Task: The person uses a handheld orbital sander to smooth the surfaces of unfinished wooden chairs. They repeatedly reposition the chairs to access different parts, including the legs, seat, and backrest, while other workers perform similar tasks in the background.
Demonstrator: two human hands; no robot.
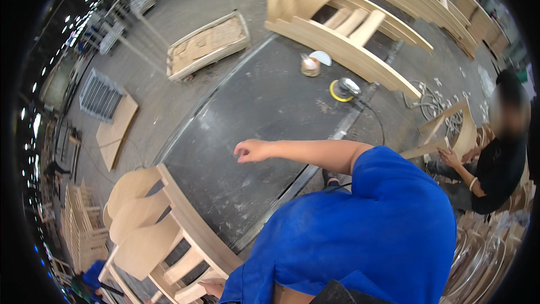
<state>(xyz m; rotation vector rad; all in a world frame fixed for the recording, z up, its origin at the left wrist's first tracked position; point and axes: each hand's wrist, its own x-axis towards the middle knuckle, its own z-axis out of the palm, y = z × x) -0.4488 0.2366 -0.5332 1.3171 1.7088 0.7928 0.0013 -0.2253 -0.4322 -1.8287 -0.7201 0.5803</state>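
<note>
At the lower left, my left hand [212, 287] holds the edge of a pale wooden frame [205, 220] with several curved panels and slats. Part of that hand is cut off by my blue sleeve and the picture's lower edge. My right hand [251, 151] hovers over the dark worktable [247, 110], fingers loosely curled, thumb apart, with nothing visible in it. Farther off on the tabletop lies an orbital sander [345, 89] with a yellow pad. Beside it are a small roundish container [310, 66] and a white disc [320, 58].
A second slatted wooden frame [337, 39] rests across the table's far end. The sander's hose runs off the right edge. At right a co-worker [478, 152] handles a curved wooden piece [444, 132]. On the floor at left are a shallow tray [246, 25] and a board [118, 135].
</note>
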